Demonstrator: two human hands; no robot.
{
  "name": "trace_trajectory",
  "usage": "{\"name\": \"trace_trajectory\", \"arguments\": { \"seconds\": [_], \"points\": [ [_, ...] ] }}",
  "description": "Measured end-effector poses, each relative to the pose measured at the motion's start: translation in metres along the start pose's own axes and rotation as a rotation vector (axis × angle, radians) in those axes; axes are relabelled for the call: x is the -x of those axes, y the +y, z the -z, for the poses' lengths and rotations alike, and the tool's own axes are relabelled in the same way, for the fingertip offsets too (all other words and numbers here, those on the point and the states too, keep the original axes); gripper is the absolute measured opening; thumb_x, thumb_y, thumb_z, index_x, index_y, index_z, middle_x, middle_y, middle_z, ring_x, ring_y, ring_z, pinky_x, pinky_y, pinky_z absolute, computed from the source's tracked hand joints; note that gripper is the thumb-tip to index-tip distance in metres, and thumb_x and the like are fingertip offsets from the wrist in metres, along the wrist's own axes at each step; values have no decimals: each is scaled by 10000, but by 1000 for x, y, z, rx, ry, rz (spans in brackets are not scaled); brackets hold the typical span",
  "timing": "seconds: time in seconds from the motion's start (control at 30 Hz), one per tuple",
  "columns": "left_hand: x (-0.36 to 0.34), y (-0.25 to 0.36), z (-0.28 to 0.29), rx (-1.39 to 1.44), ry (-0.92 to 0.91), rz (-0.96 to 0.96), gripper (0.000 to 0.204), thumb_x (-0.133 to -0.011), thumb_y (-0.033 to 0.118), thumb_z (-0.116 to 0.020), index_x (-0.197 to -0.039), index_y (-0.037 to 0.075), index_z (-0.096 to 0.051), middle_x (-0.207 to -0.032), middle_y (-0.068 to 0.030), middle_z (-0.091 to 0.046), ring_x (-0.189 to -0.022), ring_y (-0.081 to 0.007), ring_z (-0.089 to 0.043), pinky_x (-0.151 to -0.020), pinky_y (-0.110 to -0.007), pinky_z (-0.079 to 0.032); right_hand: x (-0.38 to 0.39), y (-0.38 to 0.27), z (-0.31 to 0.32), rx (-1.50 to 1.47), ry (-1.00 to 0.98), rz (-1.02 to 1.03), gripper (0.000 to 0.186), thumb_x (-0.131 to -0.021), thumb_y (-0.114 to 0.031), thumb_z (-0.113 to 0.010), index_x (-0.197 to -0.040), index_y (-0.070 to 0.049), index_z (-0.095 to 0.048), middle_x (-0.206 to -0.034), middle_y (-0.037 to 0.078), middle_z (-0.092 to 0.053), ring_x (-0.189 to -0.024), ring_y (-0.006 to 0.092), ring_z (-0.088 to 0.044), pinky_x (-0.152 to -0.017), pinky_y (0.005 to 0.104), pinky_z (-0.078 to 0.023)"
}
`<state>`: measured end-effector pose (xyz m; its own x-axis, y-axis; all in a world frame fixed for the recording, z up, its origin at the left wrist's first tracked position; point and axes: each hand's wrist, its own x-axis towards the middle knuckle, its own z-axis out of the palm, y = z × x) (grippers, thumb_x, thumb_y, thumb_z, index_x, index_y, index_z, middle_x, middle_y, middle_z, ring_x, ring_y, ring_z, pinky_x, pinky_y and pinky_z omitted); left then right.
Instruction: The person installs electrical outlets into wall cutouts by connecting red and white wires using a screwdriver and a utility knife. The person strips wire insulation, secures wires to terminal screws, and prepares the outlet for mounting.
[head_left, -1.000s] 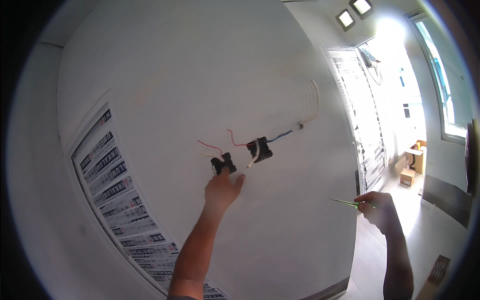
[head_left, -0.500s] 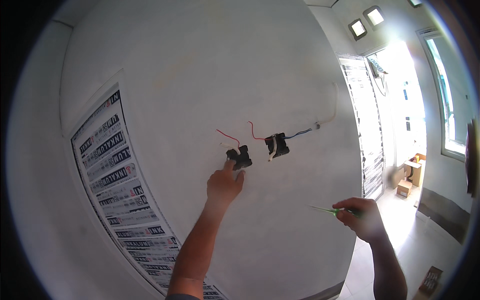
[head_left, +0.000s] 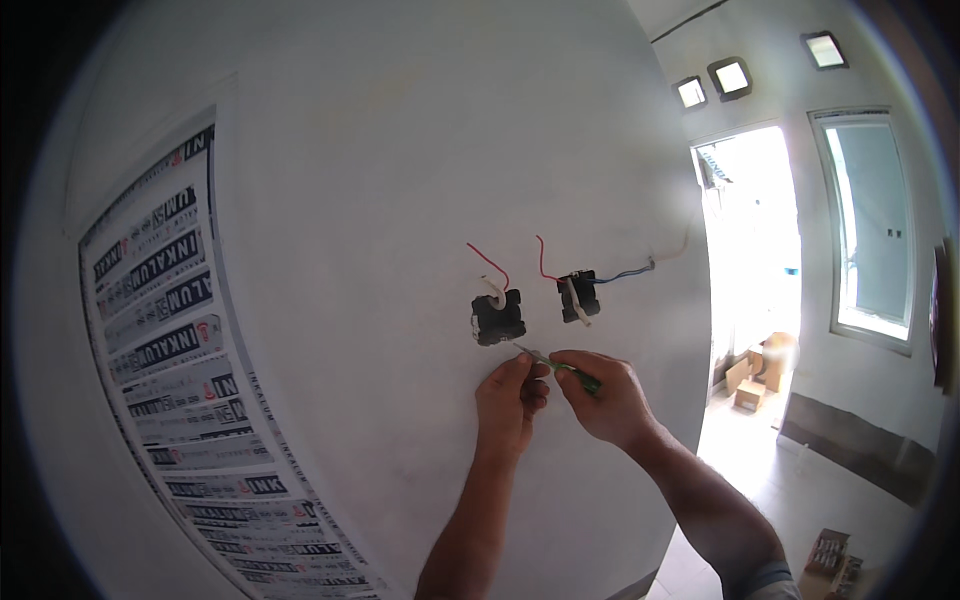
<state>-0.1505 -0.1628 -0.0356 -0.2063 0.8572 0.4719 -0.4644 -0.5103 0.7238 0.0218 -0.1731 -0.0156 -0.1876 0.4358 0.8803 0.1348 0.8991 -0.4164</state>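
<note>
The box (head_left: 498,320), black and square, is set in the pale wall (head_left: 380,250), with a red wire (head_left: 487,256) and a white cable (head_left: 499,297) rising from its top. Just below the box, the right hand (head_left: 605,400) has its grip closed round the green handle of a screwdriver (head_left: 588,381); the tip is at the box's lower edge, touching or not I cannot tell. The left hand (head_left: 507,402), also below the box, has its fingers curled near the shaft (whether that grip pinches anything, I cannot tell). Right of the box sits a second box (head_left: 588,292) with blue wires (head_left: 622,274). Well left of the box, a panel (head_left: 175,345) carries film with repeated bands of bold pale capitals on dark blocks, plus small red marks.
</note>
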Motion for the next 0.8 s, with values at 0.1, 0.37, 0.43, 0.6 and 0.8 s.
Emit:
{"name": "trace_trajectory", "arguments": {
  "seconds": [0.1, 0.37, 0.43, 0.6, 0.8],
  "points": [
    [-7, -9, -4, 99, 19, -31, 214, -1039, 209, -690, -1098, 4, -701, -878, -63, -715, -656, -124, -648, -538, -231, -500, -3, 6, -11, 49, 5, 24, 232, -998, -104, -663, -1198, 0, -722, -1051, 191, -761, -916, 313, -758, -819, 372, -593],
    [-5, -6, -13, 220, 120, -73, 203, -1020, 180, -724, -1049, -18, -691, -855, -54, -687, -592, -107, -562, -527, -263, -450, -6, -3, -25, 139, -9, -24, 246, -1009, -118, -656, -1223, -18, -725, -1040, 174, -764, -916, 276, -765, -816, 363, -590],
    [-6, -6, -15, 244, 139, -83, 216, -1022, 183, -722, -1048, -29, -687, -856, -57, -682, -587, -108, -551, -523, -266, -441, -8, -8, -27, 167, -23, -42, 250, -1012, -121, -648, -1228, -18, -722, -1032, 172, -764, -911, 271, -767, -814, 361, -590],
    [-7, -7, -12, 251, 148, -72, 246, -1026, 191, -719, -1072, -49, -684, -866, -69, -680, -586, -113, -549, -517, -271, -431, -14, -24, -32, 247, -77, -116, 261, -1022, -130, -624, -1236, -8, -710, -1027, 176, -766, -914, 269, -775, -812, 363, -597],
    [-6, -7, -13, 303, 115, -70, 259, -1031, 181, -711, -1087, -70, -682, -858, -80, -678, -573, -116, -544, -510, -274, -423, -15, -39, -35, 264, -65, -210, 245, -1004, -107, -652, -1214, -3, -724, -988, 160, -774, -869, 201, -744, -817, 316, -568]
  ]
}}
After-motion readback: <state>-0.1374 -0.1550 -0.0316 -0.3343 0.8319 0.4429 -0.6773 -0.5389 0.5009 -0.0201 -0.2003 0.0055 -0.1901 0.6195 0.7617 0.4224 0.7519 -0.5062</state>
